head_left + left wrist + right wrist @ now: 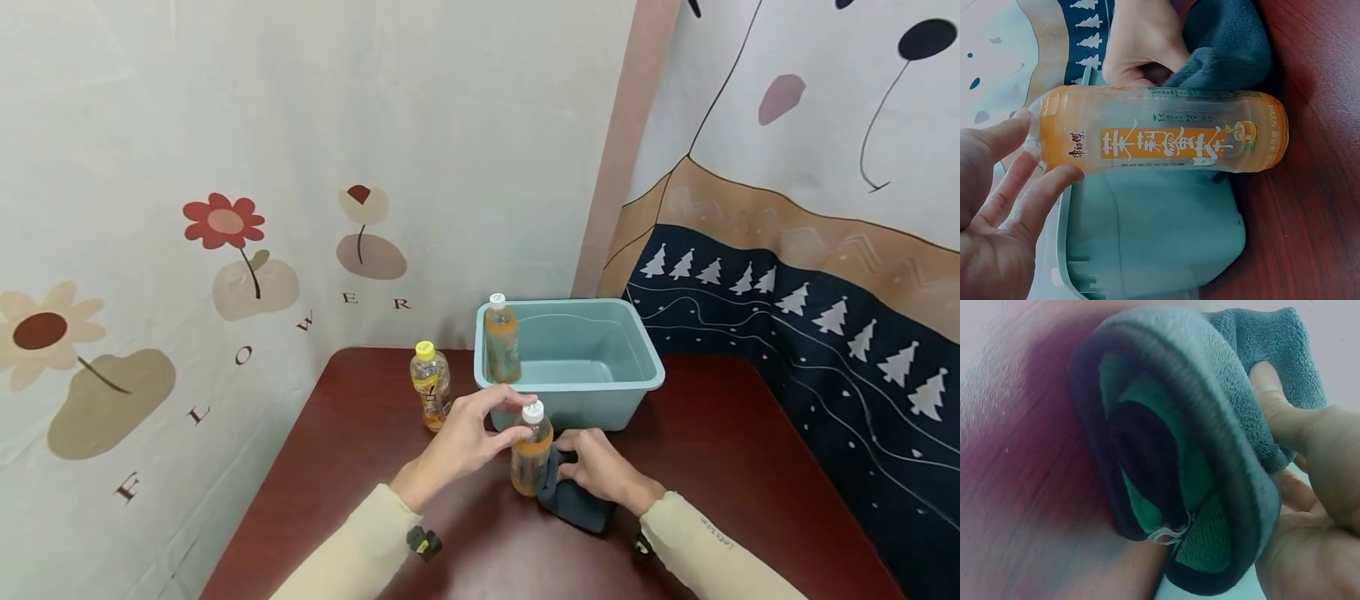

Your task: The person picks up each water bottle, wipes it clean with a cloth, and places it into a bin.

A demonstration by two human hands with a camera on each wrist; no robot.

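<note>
On the dark red table (330, 517), just in front of the teal bin (577, 412), we have the white-capped bottle (529, 462) upright, our left hand (465, 435) pinching it near the neck. Our right hand (602, 468) grips a dark cloth (576, 505) against its side. We see a second bottle (502, 343) inside the bin, a yellow-capped bottle (430, 385) left of it.

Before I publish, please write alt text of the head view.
A person's left grip holds a bottle near its white cap; the right grip holds a dark cloth beside it. Behind stand a yellow-capped bottle and a teal bin with another bottle inside.
</note>
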